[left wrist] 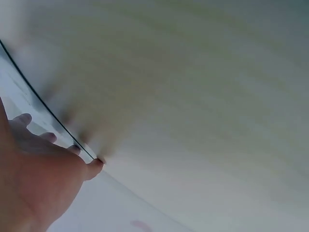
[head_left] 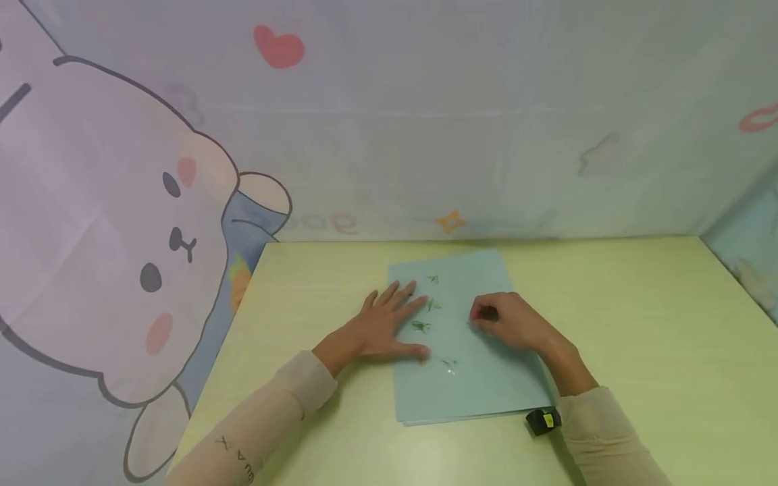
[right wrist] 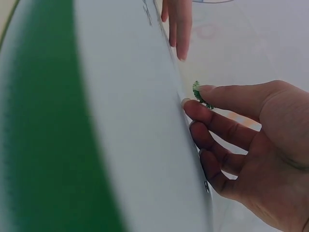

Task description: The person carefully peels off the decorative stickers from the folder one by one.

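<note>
A pale blue sheet [head_left: 480,391], with at least one more layer beneath it, lies on the table. Small green leaf sprigs [head_left: 421,327] are spaced down its left half, with a shiny one [head_left: 448,366] lower down. Fingers spread, my left hand [head_left: 389,324] rests on the sheet's left edge; the left wrist view shows that hand [left wrist: 48,169] at the edge. Over the right half, my right hand [head_left: 510,320] pinches a small, finely toothed green leaf [right wrist: 196,91] between thumb and forefinger. The other fingers of the right hand [right wrist: 251,145] curl beside the sheet's surface.
The sheet lies on a pale yellow table [head_left: 644,337]. A small black object with a yellow label [head_left: 543,422] sits by the right sleeve, at the sheet's near corner. Behind the table hangs a printed cloth [head_left: 425,135] with a cartoon animal at left.
</note>
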